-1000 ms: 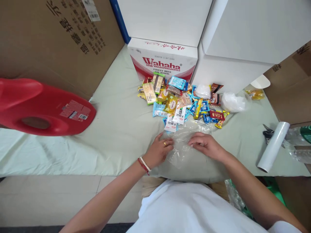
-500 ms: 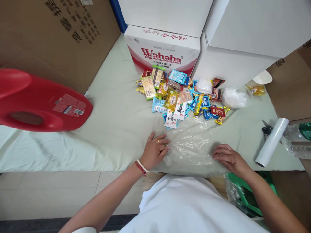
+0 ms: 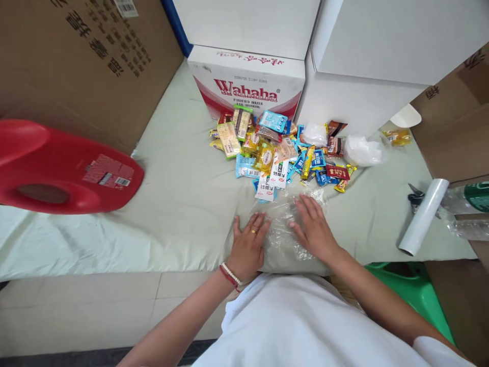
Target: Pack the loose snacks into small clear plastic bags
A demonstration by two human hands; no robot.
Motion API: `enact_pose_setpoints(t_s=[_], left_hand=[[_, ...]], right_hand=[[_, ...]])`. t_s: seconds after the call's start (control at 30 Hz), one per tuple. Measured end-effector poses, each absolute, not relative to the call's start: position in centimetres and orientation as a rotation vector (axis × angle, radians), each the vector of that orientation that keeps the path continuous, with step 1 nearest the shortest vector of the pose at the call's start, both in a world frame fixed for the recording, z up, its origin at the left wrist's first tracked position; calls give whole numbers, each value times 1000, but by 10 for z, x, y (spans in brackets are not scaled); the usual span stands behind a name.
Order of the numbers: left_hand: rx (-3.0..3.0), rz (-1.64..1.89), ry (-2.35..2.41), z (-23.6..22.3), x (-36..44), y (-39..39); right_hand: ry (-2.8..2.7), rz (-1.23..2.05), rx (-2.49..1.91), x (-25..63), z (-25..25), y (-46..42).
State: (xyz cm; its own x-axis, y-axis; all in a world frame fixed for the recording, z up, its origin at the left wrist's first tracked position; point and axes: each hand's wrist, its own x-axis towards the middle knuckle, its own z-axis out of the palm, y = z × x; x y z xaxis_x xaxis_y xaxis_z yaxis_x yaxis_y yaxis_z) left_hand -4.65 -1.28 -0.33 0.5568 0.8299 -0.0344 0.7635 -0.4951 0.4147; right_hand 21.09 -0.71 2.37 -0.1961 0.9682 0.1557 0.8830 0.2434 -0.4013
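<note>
A clear plastic bag lies flat and crinkled near the front edge of the cloth-covered table. My left hand, with a ring and bracelets, rests open on the bag's left side, fingers spread. On its right side lies my right hand, also open, with fingers stretched forward over the plastic. Just beyond the bag is a pile of wrapped snacks; two white packets are nearest to my hands. Yellow packets, blue packets and pale wrapped bars are among them.
A Wahaba carton and white boxes stand behind the snacks. At left is a large red jug. On the right lie crumpled white plastic, a white roll, scissors and clear bottles. A green stool stands below.
My right hand has moved left and forward onto the plastic bag, which is now more bunched on that side. My left hand has flattened, its fingers spreading over the bag.
</note>
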Motion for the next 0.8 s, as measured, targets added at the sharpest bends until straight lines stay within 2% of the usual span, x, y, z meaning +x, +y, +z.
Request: enact_pose_setpoints(t_s=[0.1,0.17,0.3,0.47,0.63,0.8], left_hand=[[2409,192,1372,-5,-56,-7],[2398,164,1381,-6,-65,-4],[2395,125,1335,-5,-75,0],[2404,126,1272,-4,-76,2],[2311,255,1427,-4,-68,4],[2266,399,1569,-5,-56,1]], right_hand=[[-2225,199,-1873,218,-12,-6],[-2213,160,-1938,244,-17,-3],[-2161,90,-1853,272,15,34],[-2421,-63,-1470,216,52,137],[-2706,90,-1094,162,54,222],[-2453,358,-1156,186,98,193]])
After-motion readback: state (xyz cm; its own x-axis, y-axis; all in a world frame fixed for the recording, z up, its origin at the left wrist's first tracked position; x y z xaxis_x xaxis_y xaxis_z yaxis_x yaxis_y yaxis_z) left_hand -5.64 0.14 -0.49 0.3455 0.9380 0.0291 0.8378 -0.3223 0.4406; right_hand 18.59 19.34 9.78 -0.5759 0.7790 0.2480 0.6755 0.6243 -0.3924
